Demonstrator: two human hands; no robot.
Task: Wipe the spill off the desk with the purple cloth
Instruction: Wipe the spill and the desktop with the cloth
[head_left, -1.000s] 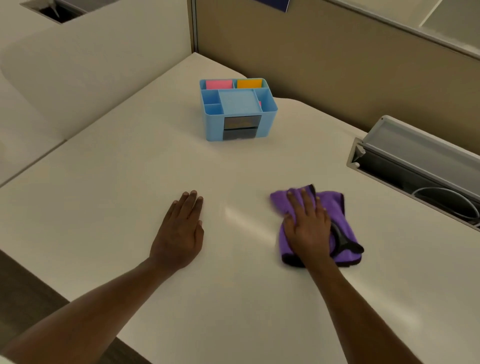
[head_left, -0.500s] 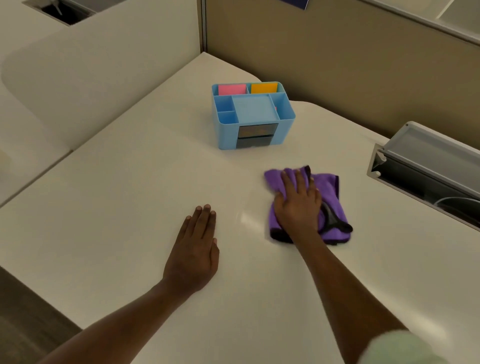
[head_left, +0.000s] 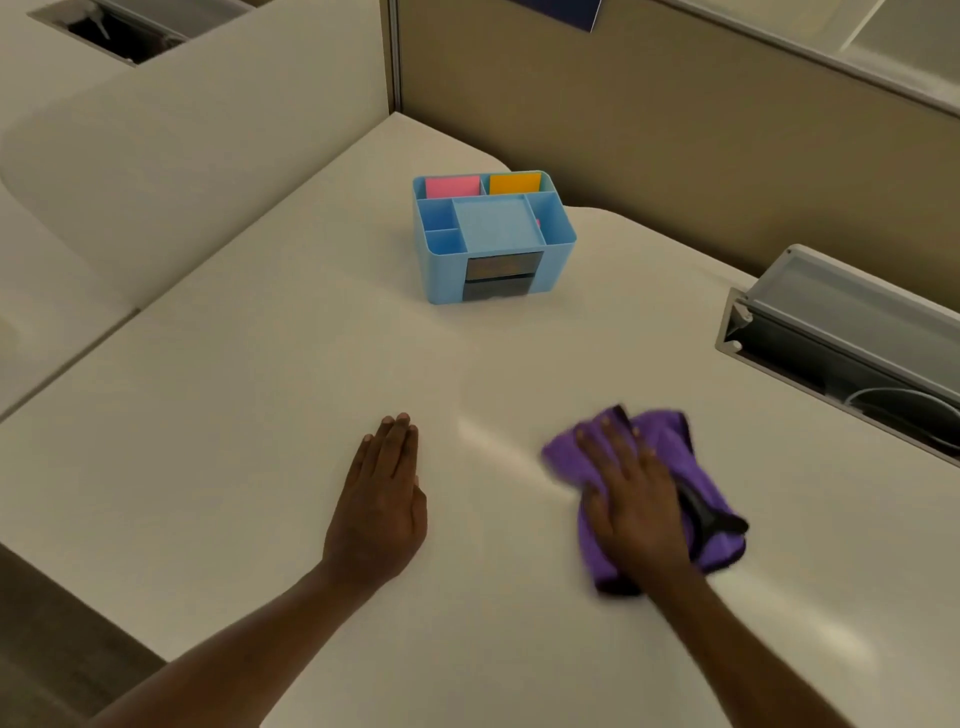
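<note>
Mid-wipe: my right hand (head_left: 636, 512) lay flat, fingers spread, pressing the crumpled purple microfibre cloth (head_left: 675, 457) onto the off-white desk (head_left: 260, 415), left hand (head_left: 382, 512) open alongside; next stroke probably toward the sheen just left of it.

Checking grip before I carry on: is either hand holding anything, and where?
Nothing is gripped. The right hand lies flat, palm down, on the middle of the purple cloth; the left hand rests flat on the bare desk.
</note>
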